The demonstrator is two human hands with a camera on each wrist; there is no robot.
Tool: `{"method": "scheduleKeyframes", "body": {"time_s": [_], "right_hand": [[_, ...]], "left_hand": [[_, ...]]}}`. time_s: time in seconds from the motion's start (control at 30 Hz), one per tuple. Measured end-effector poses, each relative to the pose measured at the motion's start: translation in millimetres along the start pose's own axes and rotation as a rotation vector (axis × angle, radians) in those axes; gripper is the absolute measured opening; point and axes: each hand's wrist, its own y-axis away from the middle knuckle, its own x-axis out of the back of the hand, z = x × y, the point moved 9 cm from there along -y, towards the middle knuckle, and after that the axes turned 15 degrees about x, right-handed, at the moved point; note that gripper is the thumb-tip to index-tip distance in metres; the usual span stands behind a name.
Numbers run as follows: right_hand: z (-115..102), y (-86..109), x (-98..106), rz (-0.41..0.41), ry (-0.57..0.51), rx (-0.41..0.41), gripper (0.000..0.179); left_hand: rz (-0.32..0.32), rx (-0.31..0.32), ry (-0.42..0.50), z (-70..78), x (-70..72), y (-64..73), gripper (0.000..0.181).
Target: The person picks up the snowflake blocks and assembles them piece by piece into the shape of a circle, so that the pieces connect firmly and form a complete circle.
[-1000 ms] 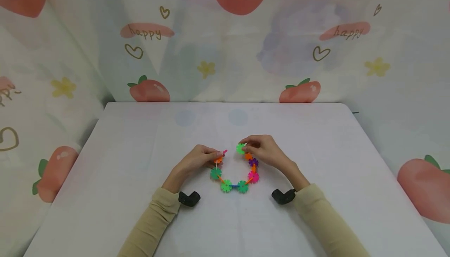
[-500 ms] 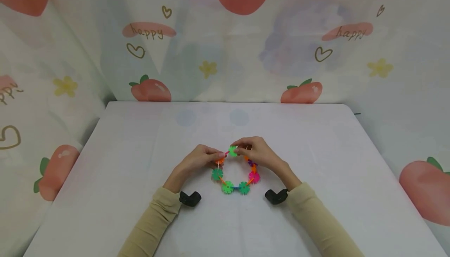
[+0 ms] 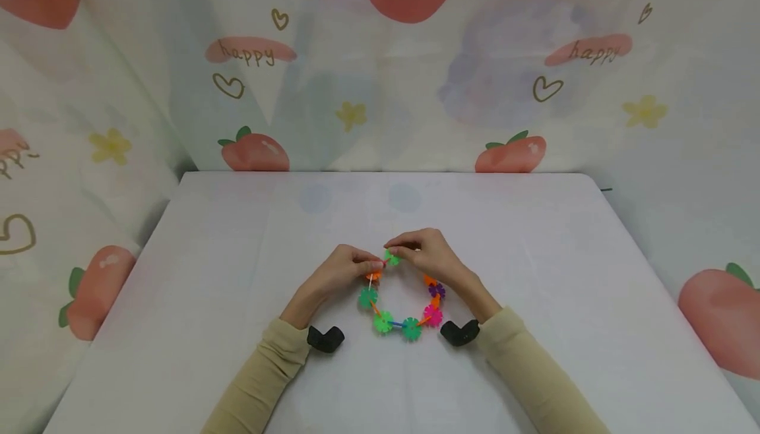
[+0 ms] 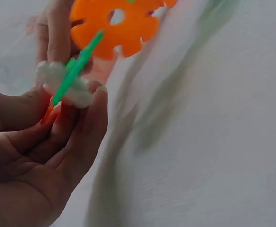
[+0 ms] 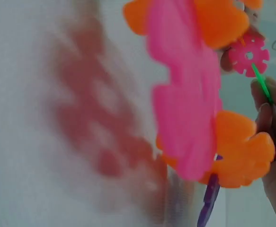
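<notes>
Notched plastic interlocking discs, joined edge to edge in several colours, form a chain [image 3: 411, 329] curved into a ring between the hands. At its far left part, my left hand [image 3: 335, 279] grips the chain beside an orange disc [image 3: 373, 276], thumb against fingers. My right hand [image 3: 430, 252] pinches a bright green disc [image 3: 392, 258] at the far side of the ring. In the right wrist view that green disc [image 5: 262, 85] is edge-on and meets a pink disc [image 5: 250, 56]. A white disc [image 4: 64, 85] sits at the left fingertips in the left wrist view.
White cloth covers the table [image 3: 534, 223]. Black curved wrist mounts stick inward from the left cuff [image 3: 325, 340] and right cuff [image 3: 460, 333], close to the ring. A printed curtain [image 3: 404, 91] stands behind the table's back edge.
My right hand has moved left with the green disc, bringing it against the pink disc near my left hand. The ring's near side has shifted slightly toward me.
</notes>
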Motion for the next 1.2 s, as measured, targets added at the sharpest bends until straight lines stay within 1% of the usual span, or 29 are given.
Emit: {"method": "scheduleKeyframes", "body": {"time_s": [0.07, 0.13, 0.23, 0.3, 0.4, 0.47, 0.53, 0.6, 0.67, 0.8, 0.97, 1.2], "right_hand": [[3, 3.3, 5, 0.03, 0.002, -0.012, 0.021], [5, 7.1, 11, 0.043, 0.027, -0.012, 0.025], [9, 13.8, 21, 0.036, 0.082, -0.026, 0.03], [12, 19.0, 26, 0.019, 0.131, -0.052, 0.029], [20, 26.7, 33, -0.02, 0.174, -0.114, 0.026], [27, 30.4, 33, -0.064, 0.184, -0.147, 0.025], [32, 33.3, 31, -0.11, 0.181, -0.161, 0.026], [35, 34.1, 28, -0.146, 0.175, -0.149, 0.025], [35, 33.3, 25, -0.158, 0.166, -0.125, 0.023], [32, 28.4, 22, -0.126, 0.146, -0.08, 0.018], [25, 22.0, 18, -0.09, 0.14, 0.007, 0.016], [18, 18.9, 12, -0.067, 0.077, 0.093, 0.015]], "left_hand": [[0.006, -0.001, 0.042, 0.5, 2.9, 0.4, 0.029], [0.027, -0.009, 0.062, 0.9, 6.8, 0.7, 0.031], [0.057, -0.006, 0.08, -0.5, 11.5, 0.2, 0.03], [0.069, 0.002, 0.088, -2.4, 13.6, -0.4, 0.029], [0.061, 0.008, 0.11, -5.0, 14.5, -1.6, 0.029], [0.055, 0.006, 0.123, -6.2, 14.9, -2.2, 0.029], [0.047, 0.0, 0.138, -7.1, 15.2, -2.8, 0.029], [0.046, 0.0, 0.143, -8.2, 15.9, -3.1, 0.029], [0.042, 0.0, 0.152, -8.9, 16.2, -3.3, 0.029], [0.032, 0.015, 0.171, -9.8, 15.8, -4.1, 0.03], [0.013, 0.013, 0.189, -7.5, 12.9, -4.3, 0.032], [0.036, 0.018, 0.159, -7.6, 11.0, -6.6, 0.032]]}}
